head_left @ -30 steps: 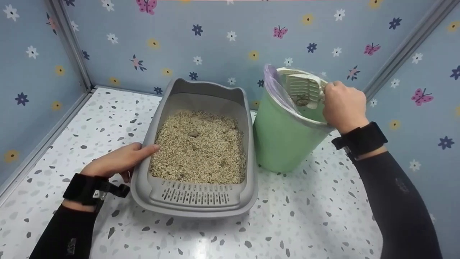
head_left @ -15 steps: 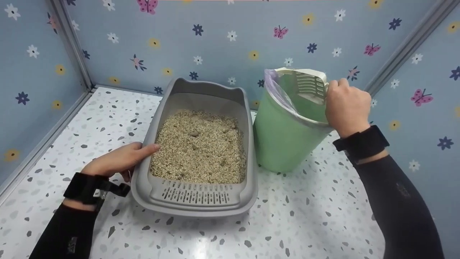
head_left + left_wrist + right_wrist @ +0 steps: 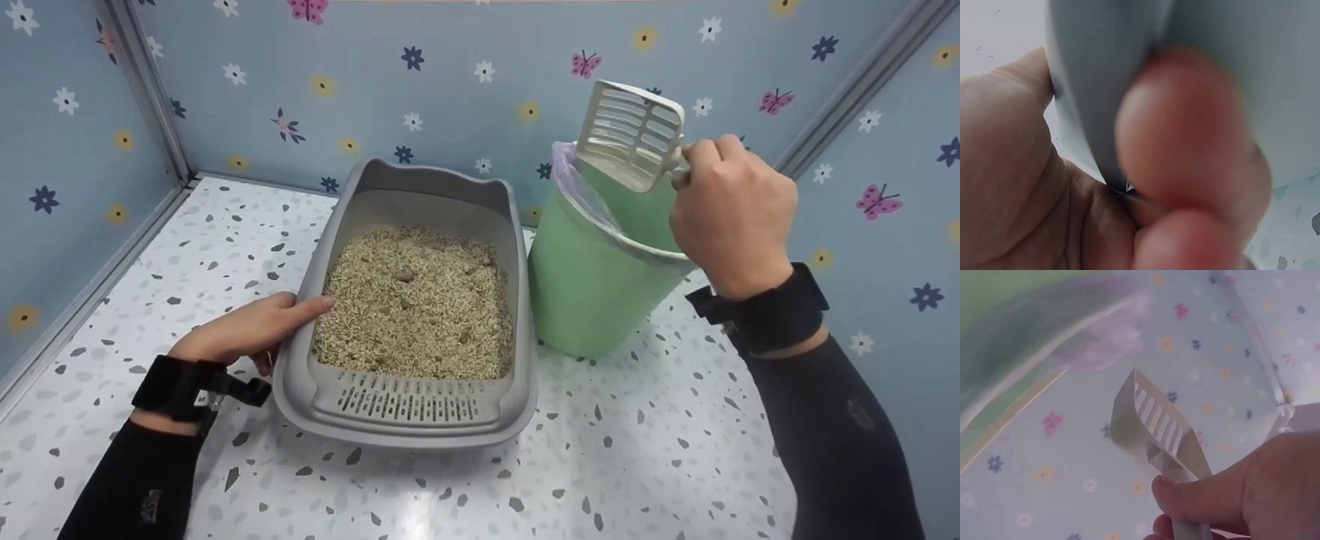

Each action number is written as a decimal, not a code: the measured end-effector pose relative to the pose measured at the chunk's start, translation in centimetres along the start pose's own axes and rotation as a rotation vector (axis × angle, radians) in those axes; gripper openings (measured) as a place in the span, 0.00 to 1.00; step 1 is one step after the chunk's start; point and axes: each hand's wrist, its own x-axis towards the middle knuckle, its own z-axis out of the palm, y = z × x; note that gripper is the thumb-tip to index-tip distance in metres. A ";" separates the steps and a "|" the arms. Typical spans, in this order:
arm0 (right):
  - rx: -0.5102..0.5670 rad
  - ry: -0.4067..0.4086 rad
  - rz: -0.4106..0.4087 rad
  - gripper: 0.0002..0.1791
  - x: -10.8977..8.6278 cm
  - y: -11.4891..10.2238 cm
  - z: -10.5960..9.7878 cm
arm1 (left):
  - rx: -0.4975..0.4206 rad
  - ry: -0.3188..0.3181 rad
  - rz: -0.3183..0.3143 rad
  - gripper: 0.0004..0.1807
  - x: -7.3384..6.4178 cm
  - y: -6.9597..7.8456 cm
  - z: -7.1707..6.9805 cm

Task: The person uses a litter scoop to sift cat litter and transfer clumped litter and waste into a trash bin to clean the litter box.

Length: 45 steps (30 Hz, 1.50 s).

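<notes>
A grey litter box (image 3: pixel 409 433) holds tan granular cat litter (image 3: pixel 420 322) with a small dark clump (image 3: pixel 403 275) on top. My left hand (image 3: pixel 251 326) grips its left rim, thumb over the edge; the left wrist view shows the fingers (image 3: pixel 1179 129) curled beneath the rim. My right hand (image 3: pixel 735 214) holds a pale slotted litter scoop (image 3: pixel 634 133) by the handle, raised above the mouth of a green bin (image 3: pixel 600 285). No litter shows on the scoop. In the right wrist view my thumb (image 3: pixel 1185 495) presses on the scoop's handle.
A purple bag (image 3: pixel 577 184) lines the bin and folds over its rim. The bin stands right beside the litter box on a white speckled table (image 3: pixel 405 495). Blue flowered panels (image 3: pixel 465 90) enclose the back and both sides.
The scoop was inside the bin with dark bits on it; now it is lifted above the rim without them. My right hand has risen with it. My left hand stays on the litter box.
</notes>
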 end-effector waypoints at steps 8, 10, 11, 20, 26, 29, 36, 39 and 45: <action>0.094 -0.146 -0.142 0.10 -0.5 -5.1 -0.3 | -0.012 0.001 0.001 0.45 -0.1 -0.1 0.1; 0.105 -0.224 -0.170 0.11 -0.5 -6.4 0.0 | -0.013 0.001 0.003 0.45 -0.1 -0.1 0.1; 0.111 -0.264 -0.184 0.12 -0.5 -7.0 0.3 | -0.016 0.001 0.004 0.45 -0.2 -0.1 0.1; 0.054 -0.536 -0.394 0.07 -0.3 -11.4 2.8 | -0.040 -0.029 0.039 0.43 0.4 -0.9 -0.3; -0.056 -0.609 -0.530 0.15 -0.2 -12.8 4.8 | -0.041 -0.037 0.050 0.44 0.6 -1.1 -0.4; -0.105 -0.669 -0.583 0.19 -0.1 -13.4 5.8 | -0.024 -0.015 0.004 0.45 0.0 -0.2 -0.2; -0.186 -0.834 -0.603 0.20 0.3 -15.3 7.0 | 0.000 -0.005 0.009 0.45 0.1 -0.2 0.0; -0.220 -0.907 -0.598 0.20 0.6 -16.5 7.1 | 0.006 -0.006 0.014 0.45 0.2 -0.2 0.0; -0.333 -1.000 -0.583 0.23 1.7 -19.2 7.3 | -0.011 -0.003 0.001 0.46 -0.1 -0.2 0.0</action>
